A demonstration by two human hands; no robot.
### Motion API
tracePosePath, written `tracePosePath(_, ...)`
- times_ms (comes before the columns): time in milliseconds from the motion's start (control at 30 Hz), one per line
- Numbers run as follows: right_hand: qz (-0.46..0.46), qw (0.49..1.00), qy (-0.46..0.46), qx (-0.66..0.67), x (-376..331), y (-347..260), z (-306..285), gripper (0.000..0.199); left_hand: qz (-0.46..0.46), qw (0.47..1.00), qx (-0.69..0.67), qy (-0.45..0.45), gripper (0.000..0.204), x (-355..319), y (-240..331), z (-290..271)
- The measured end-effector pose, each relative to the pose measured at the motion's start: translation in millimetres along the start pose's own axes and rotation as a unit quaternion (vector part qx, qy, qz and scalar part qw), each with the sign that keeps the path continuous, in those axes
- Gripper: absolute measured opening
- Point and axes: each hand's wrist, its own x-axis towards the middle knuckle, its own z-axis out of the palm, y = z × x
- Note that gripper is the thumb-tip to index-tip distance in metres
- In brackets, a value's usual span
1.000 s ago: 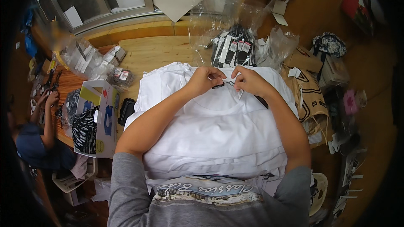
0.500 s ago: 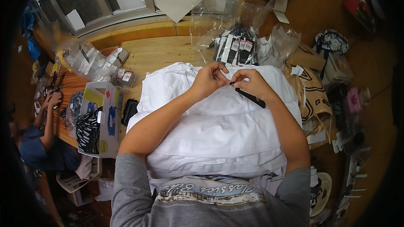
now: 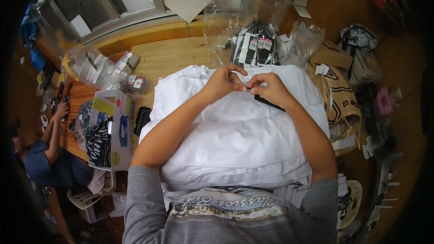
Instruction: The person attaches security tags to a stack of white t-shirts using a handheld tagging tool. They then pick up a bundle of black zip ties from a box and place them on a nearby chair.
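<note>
Over a stack of white shirts (image 3: 235,142) at the centre of the frame, my two hands meet fingertip to fingertip. My right hand (image 3: 267,88), thumb and forefinger drawn together, pinches a small dark piece (image 3: 248,89); a narrow black strip (image 3: 270,103) slants from beneath those fingers toward the wrist, lying over the white cloth. My left hand (image 3: 228,82) is half curled, its forefinger raised and its thumb tip beside the same piece; I cannot tell whether it grips.

One second ago my fingertips stood farther apart, with a dark link between them and a pale, see-through scrap below; now the gap has narrowed and the black strip shows more plainly.

On the desk (image 3: 169,49), a clear bag of black-and-white tags (image 3: 254,47) lies at upper centre, just beyond the shirts. At left stands a carton (image 3: 123,131) with black straps (image 3: 99,142), and a co-worker (image 3: 56,162) in dark blue handles black items at the frame's far left.
</note>
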Motion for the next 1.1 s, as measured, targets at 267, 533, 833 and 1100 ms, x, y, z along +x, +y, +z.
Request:
tracePosePath(267,0.002,0.999,0.027,-0.035,-1,-16,19,0.012,-0.041,0.981,-0.161,0.097,0.064,38,-7,14)
tracePosePath(533,-0.043,0.994,0.081,-0.053,-6,-14,24,0.010,-0.088,0.970,-0.207,0.097,0.066,45,-14,35)
tracePosePath(833,-0.034,0.984,0.146,-0.098,15,26,-50,0.014,0.090,0.971,0.215,0.062,0.032,31,-15,-48)
tracePosePath(1100,0.254,0.896,0.210,-0.297,1,106,-125,0.029,-0.090,0.902,0.420,0.047,0.041,-86,-45,-162)
